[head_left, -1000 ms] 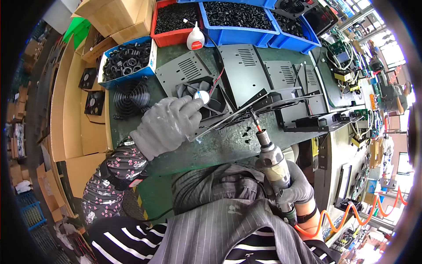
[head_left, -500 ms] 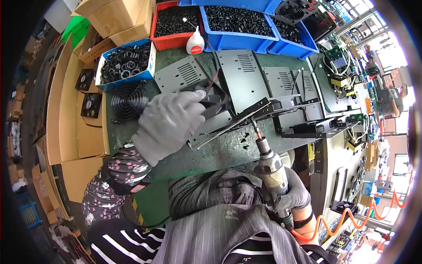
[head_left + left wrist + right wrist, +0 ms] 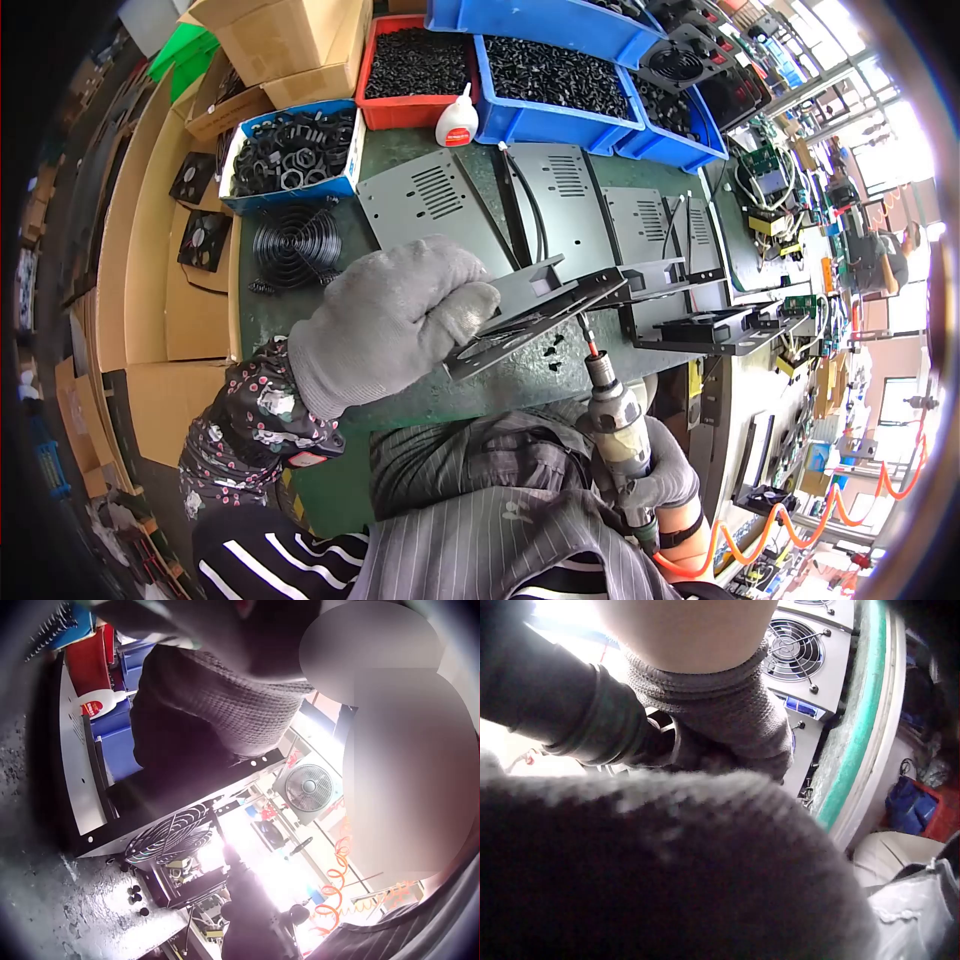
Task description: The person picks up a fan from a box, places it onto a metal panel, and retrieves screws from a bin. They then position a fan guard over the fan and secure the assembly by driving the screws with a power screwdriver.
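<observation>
A grey glove covers my left hand (image 3: 390, 325), whose fingers curl over the near left part of a dark metal panel (image 3: 575, 300) tilted up above the bench. A round wire fan guard (image 3: 169, 832) shows on this panel in the left wrist view; the fan behind it is mostly hidden by hand and panel. My right hand (image 3: 672, 475), gloved too, grips a power screwdriver (image 3: 617, 420) with an orange coiled hose. Its bit (image 3: 588, 335) points up close to the panel's lower edge. Several small black pieces (image 3: 553, 350) lie on the bench below.
Flat slotted metal plates (image 3: 435, 200) lie across the bench behind the panel. Further back are a white bottle (image 3: 457, 122), a red bin (image 3: 372, 110) and a blue bin (image 3: 545, 132) of black parts. A loose fan guard (image 3: 295, 245) and a cardboard box (image 3: 125, 300) are at left.
My left hand has gone from the white-centred fan to gripping the panel, which has turned and tilted. The fan has moved from the slotted plate toward the panel. My right hand keeps the screwdriver.
</observation>
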`<state>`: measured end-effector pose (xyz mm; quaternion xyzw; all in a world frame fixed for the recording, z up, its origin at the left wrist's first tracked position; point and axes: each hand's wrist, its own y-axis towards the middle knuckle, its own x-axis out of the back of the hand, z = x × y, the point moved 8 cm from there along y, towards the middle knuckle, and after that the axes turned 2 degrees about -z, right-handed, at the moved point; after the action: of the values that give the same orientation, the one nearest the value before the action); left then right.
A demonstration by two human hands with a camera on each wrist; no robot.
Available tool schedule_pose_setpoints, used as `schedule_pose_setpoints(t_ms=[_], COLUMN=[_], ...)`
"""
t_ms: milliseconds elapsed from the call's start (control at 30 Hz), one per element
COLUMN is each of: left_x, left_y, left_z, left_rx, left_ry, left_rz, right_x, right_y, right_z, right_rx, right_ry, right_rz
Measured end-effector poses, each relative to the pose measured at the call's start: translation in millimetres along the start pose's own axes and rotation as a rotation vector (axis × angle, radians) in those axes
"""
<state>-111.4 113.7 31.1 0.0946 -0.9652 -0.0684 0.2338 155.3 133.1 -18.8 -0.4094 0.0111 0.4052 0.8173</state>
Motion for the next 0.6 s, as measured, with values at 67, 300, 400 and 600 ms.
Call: schedule_pose_setpoints(t_ms=[67,300,400,600], left_x=[-7,-3,1,-2], left_y=[1,5,6,9], left_z=[3,-20,-20,-19], left_rx=[0.082,-0.302,-0.307,-0.291], left_ry=[0.009,0.283,0.279,0.152], left_rz=[0.109,0.106,0.109,0.148], right_x=[-1,-3,-6,-10], right_y=[-5,0,3,4], right_z=[-2,-2,2,4], right_rx=[0.011,0.032,0.012,0.029], right_ry=[0.025,0.138,0.097,0.098], right_rz=[-0.031,0.017,0.012,-0.038])
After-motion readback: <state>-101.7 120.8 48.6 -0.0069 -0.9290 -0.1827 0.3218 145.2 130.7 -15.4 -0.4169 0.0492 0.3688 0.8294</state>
